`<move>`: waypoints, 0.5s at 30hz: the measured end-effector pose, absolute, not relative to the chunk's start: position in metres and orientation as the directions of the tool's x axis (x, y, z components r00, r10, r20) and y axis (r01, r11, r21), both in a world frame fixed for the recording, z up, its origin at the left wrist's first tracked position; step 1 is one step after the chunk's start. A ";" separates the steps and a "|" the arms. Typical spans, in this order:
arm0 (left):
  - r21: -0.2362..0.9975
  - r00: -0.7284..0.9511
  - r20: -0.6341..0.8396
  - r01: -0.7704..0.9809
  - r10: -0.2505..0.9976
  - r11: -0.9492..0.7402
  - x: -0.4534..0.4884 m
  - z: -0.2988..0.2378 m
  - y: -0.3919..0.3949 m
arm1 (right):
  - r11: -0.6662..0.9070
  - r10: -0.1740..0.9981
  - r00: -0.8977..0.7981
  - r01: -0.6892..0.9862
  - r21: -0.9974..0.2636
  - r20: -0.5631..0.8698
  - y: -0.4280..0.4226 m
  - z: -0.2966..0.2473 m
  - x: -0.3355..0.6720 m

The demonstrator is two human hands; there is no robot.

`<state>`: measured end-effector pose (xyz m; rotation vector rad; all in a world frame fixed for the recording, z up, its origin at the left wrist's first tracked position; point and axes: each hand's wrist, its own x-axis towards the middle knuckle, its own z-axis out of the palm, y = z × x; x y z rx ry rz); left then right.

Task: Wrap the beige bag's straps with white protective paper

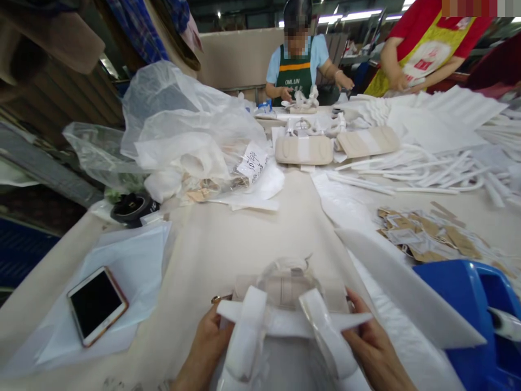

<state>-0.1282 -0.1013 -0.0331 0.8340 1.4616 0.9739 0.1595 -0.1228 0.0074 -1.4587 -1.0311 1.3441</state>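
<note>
A beige handbag (285, 290) lies on the table in front of me, its handles wrapped in white foam strips (254, 312) and clear film. My left hand (209, 339) grips its left side near a small gold-coloured metal fitting (220, 298). At the opposite side my right hand (368, 339) closes around the bag's edge. A pointed piece of white foam (285, 323) runs across the bag between both hands, its ends reaching over my thumbs. Fingers under the bag are partly hidden.
A phone (97, 304) lies on white sheets at left. Plastic bags (195, 130) heap behind it. Two wrapped beige bags (305, 149) sit farther back, near foam strips (431, 168). Paper tags (427, 233) and a blue bin (459, 315) are right. Two co-workers (299, 68) stand opposite.
</note>
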 end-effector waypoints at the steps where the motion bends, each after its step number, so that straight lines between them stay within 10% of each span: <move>1: 0.909 -0.100 -0.417 -0.042 0.904 0.414 -0.125 -0.028 -0.100 | -0.254 0.964 0.095 0.060 -0.965 -0.248 -0.122 0.006 0.159; 11: 0.911 -0.053 -0.399 0.094 0.916 0.402 -0.126 -0.005 -0.080 | -0.246 0.964 0.202 0.423 -0.872 -0.174 -0.100 -0.012 0.156; 15: 0.816 -0.122 0.157 0.574 0.980 -0.059 -0.150 0.017 -0.133 | -0.233 0.965 0.212 0.419 -0.878 -0.155 -0.103 -0.018 0.156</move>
